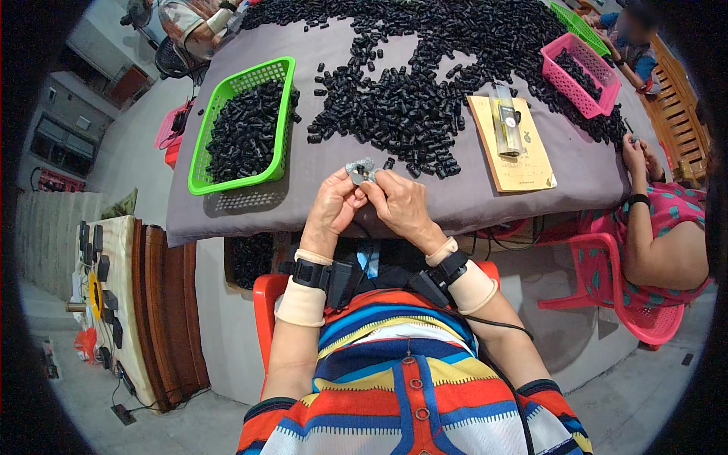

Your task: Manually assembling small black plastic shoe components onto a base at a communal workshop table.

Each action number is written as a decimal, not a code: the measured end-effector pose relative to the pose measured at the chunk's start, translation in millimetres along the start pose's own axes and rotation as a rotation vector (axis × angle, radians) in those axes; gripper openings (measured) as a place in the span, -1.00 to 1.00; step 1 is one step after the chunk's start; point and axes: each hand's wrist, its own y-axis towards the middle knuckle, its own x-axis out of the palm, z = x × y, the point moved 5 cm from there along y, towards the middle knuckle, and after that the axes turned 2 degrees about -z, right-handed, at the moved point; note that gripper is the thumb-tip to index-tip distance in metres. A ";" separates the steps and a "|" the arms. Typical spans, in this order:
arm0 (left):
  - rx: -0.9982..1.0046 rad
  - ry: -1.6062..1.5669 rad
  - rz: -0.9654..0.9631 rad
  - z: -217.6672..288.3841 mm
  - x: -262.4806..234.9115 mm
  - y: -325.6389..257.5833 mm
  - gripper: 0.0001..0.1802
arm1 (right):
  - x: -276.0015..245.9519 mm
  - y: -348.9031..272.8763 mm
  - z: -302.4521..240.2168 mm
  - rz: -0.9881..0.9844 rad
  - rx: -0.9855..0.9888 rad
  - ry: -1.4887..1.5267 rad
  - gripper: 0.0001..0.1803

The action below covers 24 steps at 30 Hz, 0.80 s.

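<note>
Just above the near edge of the cloth-covered table, my two hands meet at a small silver-grey piece (359, 168) with a shiny, uneven outline; its exact kind I cannot make out. My left hand (332, 203) pinches it from the left, thumb and fingertips together. From the other side my right hand (403, 203) closes its thumb and forefinger on its lower right part. Whether a smaller black part sits inside the piece is too small to tell. Right beyond my fingers lies a loose heap of small black cylindrical parts (402, 114).
On the grey tablecloth (334, 53), a green basket (199, 180) full of black parts stands left. To the right lie a tan booklet (523, 171) and a clear ruler-like strip (506, 125). A pink basket (580, 95) stands beyond. A co-worker's arm (641, 227) is near the right edge.
</note>
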 end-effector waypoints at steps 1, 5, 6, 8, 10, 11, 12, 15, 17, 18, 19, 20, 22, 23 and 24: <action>0.000 -0.001 -0.040 1.0 1.5 -0.4 -0.83 | 0.2 0.2 0.0 0.001 0.001 -0.004 -0.76; 0.005 0.010 -0.062 1.5 4.5 -1.6 -0.83 | 0.4 0.4 0.2 0.003 0.003 0.003 -0.76; 0.004 0.010 -0.062 1.3 4.3 -1.5 -0.83 | 0.2 0.7 0.0 0.002 0.002 0.000 -0.76; -0.004 0.014 -0.038 0.7 2.3 -0.4 -0.83 | -0.1 0.8 0.0 0.003 0.002 -0.004 -0.76; -0.001 0.016 -0.054 0.7 2.4 -0.2 -0.82 | 0.3 0.6 -0.2 0.019 -0.003 -0.013 -0.76; 0.002 0.017 -0.069 0.9 2.6 -0.3 -0.82 | 1.7 0.1 0.2 0.019 -0.003 -0.012 -0.76; 0.003 0.018 -0.068 0.3 2.1 -0.1 -0.82 | 3.0 -0.7 1.4 0.028 0.007 -0.031 -0.76; 0.004 0.036 -0.058 -1.9 1.0 0.6 -0.81 | 1.9 0.0 1.1 0.056 0.025 -0.032 -0.76; 0.001 0.019 -0.075 -1.5 3.5 0.3 -0.81 | -0.8 0.7 0.0 0.075 0.030 -0.014 -0.76; 0.002 0.019 -0.076 -1.2 4.9 -0.9 -0.81 | -1.4 0.5 -0.9 0.066 0.023 -0.007 -0.76; 0.011 0.022 -0.060 -0.3 5.7 -1.7 -0.81 | -2.1 1.3 -1.1 0.059 0.015 -0.001 -0.76; 0.020 0.025 -0.043 0.7 6.2 -2.8 -0.82 | -2.8 1.1 -1.1 0.061 0.011 -0.002 -0.76; 0.020 0.027 -0.012 1.1 6.3 -5.6 -0.82 | -3.2 -0.6 3.4 0.060 0.065 0.072 -0.77; 0.018 0.030 0.022 1.8 5.9 -6.4 -0.82 | -3.4 -0.5 4.8 0.062 0.059 0.071 -0.77; 0.024 0.031 0.020 6.4 6.5 -7.8 -0.82 | -2.9 -0.8 10.0 0.066 0.114 0.146 -0.76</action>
